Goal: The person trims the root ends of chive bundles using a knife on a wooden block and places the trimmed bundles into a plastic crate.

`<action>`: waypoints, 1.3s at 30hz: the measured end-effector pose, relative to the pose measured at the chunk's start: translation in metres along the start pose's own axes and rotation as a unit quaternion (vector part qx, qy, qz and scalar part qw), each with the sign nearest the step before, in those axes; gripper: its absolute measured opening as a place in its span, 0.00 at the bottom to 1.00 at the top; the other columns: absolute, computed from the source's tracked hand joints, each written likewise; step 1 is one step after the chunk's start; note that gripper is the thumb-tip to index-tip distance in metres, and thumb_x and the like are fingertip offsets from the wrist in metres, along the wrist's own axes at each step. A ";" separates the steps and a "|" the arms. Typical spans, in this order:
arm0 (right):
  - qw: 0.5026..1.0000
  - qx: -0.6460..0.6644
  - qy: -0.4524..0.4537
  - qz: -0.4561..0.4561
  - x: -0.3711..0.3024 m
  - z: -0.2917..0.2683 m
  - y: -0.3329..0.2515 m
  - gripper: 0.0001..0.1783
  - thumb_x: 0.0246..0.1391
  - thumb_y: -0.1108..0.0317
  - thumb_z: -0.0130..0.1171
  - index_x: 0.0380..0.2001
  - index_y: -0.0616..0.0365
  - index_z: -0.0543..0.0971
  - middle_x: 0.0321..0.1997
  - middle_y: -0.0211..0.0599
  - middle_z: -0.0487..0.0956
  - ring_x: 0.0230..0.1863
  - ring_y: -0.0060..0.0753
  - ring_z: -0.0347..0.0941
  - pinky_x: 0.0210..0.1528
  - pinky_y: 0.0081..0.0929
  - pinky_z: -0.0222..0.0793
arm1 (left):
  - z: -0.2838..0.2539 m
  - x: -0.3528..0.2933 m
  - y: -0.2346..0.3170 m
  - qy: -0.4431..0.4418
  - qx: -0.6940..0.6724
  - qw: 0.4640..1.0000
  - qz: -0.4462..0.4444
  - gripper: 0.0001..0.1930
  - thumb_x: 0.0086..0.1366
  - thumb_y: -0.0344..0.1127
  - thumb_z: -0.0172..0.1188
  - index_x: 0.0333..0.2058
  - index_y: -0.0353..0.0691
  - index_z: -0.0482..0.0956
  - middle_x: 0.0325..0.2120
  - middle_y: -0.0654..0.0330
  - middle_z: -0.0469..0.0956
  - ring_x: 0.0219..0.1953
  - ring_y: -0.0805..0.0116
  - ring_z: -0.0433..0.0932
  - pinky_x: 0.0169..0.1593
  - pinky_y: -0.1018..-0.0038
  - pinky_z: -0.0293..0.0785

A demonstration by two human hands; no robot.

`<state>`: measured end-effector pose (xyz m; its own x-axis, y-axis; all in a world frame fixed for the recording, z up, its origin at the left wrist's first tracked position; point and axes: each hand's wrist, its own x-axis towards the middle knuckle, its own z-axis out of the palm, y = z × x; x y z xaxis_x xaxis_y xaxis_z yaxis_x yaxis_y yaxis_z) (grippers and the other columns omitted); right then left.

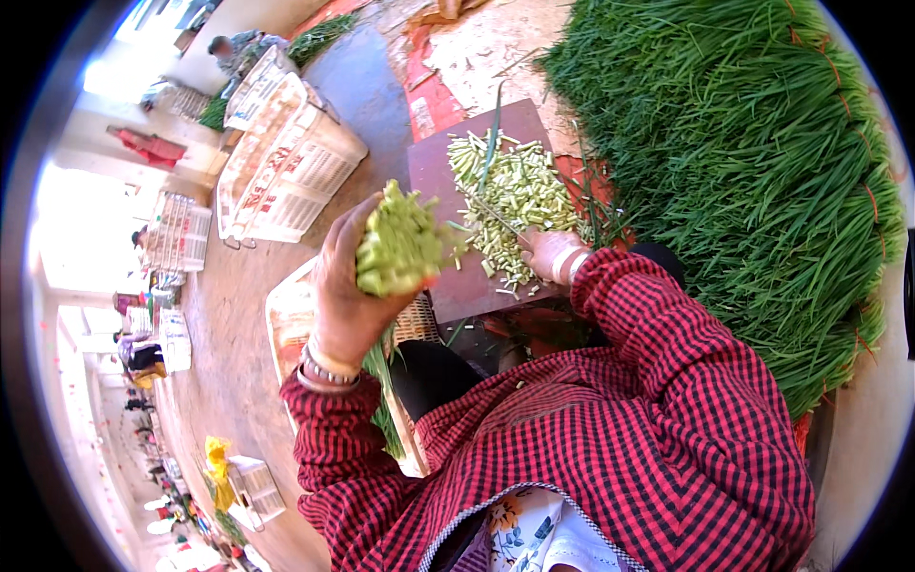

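— What's in your left hand (348, 286)?
— Your fingers wrap a thick bundle of green stalks (398, 243), blunt cut ends up.
— And the right hand (551, 253)?
— Closed on a thin knife (496, 217) over the flat brown board (448, 172) strewn with short stem pieces (515, 191).

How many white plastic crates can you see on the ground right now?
4, maybe more hidden: two stacked crates beside the board, one crate farther left, one small crate at lower left. Distant ones are too small to count.

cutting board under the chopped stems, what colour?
Dark reddish-brown cutting board, best in the head view.
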<state>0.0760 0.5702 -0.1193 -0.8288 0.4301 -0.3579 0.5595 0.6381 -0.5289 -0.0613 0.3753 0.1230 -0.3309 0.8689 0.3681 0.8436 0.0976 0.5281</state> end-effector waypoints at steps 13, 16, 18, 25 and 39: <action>0.605 0.782 -0.149 0.025 -0.085 0.012 -0.029 0.24 0.60 0.51 0.62 0.51 0.56 0.76 0.34 0.32 0.83 0.29 0.28 0.81 0.35 0.27 0.80 | 0.097 -0.151 -0.007 -0.134 -0.021 0.986 -0.096 0.35 0.52 0.25 0.62 0.62 0.44 0.69 0.61 0.45 0.68 0.61 0.50 0.70 0.64 0.60 0.65; 0.686 0.711 -0.147 -0.044 -0.095 0.014 -0.027 0.25 0.57 0.53 0.65 0.51 0.56 0.74 0.38 0.33 0.82 0.33 0.27 0.81 0.35 0.27 0.80 | 0.138 -0.205 -0.060 -0.112 -0.471 0.802 -0.351 0.21 0.70 0.43 0.57 0.54 0.33 0.76 0.54 0.50 0.77 0.55 0.57 0.76 0.59 0.66 0.71; 0.703 0.690 -0.167 -0.038 -0.098 0.013 -0.038 0.27 0.56 0.52 0.66 0.52 0.56 0.74 0.38 0.33 0.81 0.33 0.26 0.80 0.36 0.26 0.80 | 0.144 -0.205 -0.062 -0.110 -0.581 0.670 -0.448 0.27 0.72 0.52 0.52 0.55 0.33 0.75 0.54 0.50 0.76 0.56 0.59 0.76 0.60 0.64 0.71; 0.766 0.567 -0.278 -0.120 -0.121 -0.001 -0.086 0.43 0.58 0.53 0.66 0.69 0.58 0.59 0.60 0.38 0.73 0.55 0.31 0.72 0.61 0.32 0.67 | 0.150 -0.143 -0.088 0.123 -0.835 0.509 -0.170 0.32 0.70 0.62 0.49 0.58 0.40 0.73 0.58 0.57 0.75 0.57 0.57 0.74 0.62 0.57 0.69; 0.755 0.568 0.215 -0.248 -0.069 -0.093 -0.141 0.24 0.47 0.73 0.69 0.49 0.62 0.77 0.44 0.35 0.82 0.45 0.28 0.77 0.50 0.27 0.73 | 0.095 -0.109 -0.007 0.243 -0.730 0.594 -0.234 0.21 0.68 0.39 0.60 0.57 0.37 0.73 0.49 0.58 0.80 0.48 0.62 0.80 0.52 0.66 0.79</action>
<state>0.0542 0.5104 0.0515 -0.7233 0.6419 0.2545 -0.3820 -0.0649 -0.9219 0.0095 0.3263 0.0065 -0.7671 0.6352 -0.0903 -0.5381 -0.5602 0.6297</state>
